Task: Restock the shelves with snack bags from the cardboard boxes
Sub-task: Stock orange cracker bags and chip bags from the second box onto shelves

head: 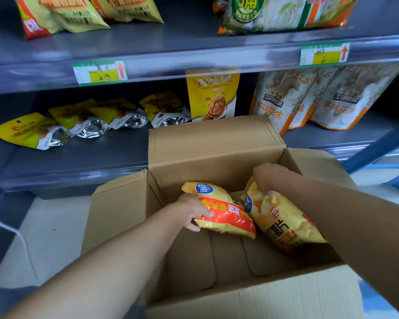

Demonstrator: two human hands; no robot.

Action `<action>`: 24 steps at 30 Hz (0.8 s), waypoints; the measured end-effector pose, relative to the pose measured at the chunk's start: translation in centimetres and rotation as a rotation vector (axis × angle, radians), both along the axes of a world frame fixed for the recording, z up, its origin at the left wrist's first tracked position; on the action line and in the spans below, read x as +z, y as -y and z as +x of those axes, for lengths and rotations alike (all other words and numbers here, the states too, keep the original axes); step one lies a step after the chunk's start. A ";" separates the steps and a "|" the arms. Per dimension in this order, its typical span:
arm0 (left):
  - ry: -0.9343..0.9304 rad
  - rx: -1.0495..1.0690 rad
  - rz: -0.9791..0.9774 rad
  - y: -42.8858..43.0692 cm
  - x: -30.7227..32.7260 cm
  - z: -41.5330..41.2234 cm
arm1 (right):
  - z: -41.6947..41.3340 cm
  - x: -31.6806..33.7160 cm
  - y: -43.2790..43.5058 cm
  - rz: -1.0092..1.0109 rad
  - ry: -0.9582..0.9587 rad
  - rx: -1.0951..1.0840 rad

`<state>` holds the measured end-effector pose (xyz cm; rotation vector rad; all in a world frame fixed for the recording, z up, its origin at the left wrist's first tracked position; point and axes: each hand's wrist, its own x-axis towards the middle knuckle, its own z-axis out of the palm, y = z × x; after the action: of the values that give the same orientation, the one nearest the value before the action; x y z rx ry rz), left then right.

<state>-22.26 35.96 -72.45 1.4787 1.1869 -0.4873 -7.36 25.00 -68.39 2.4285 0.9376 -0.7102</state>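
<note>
Box: matt brown corrugated cardboard. Red-banded bag and yellow bag I'm gripping: glossy crinkled plastic film. Shelf: matt grey, metal-looking; its front edge strip clear shiny plastic. Pouches: reflective foil bottoms.

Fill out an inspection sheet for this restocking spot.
Surface: grey lower shelf, foil pouches lying on it; pale floor beneath the box.
Job's things: open cardboard box, its bottom flaps showing; orange-banded chip bag and yellow chip bag inside it.
Clutter: nothing seen.
Hands: left hand grips the orange-banded bag; right hand grips the yellow one.
Cables: thin white line at left, cannot tell whether a cord.
Surroundings: upper shelf with stocked bags, price tags on its edge, walnut bag, peanut bags, blue frame at right.
</note>
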 end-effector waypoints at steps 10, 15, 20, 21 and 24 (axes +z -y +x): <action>0.057 -0.384 0.245 -3.2 12.8 -1.6 | -4.1 11.0 -3.0 -0.067 0.127 0.258; 0.179 -0.435 0.559 -6.2 19.2 -3.5 | -7.2 17.1 -5.4 0.129 0.268 0.302; 0.306 -0.333 0.716 -9.5 25.0 -5.8 | -8.4 24.0 -8.2 0.259 0.403 0.352; 0.337 -0.305 0.756 -10.2 26.2 -6.2 | -8.5 25.3 -8.9 0.293 0.429 0.354; 0.473 -0.168 0.813 -12.2 29.6 -7.3 | -8.9 29.1 -10.6 0.395 0.478 0.348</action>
<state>-29.56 48.11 -42.81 2.2364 0.9079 0.2875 -16.29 35.56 -39.27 2.4807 1.3304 0.1931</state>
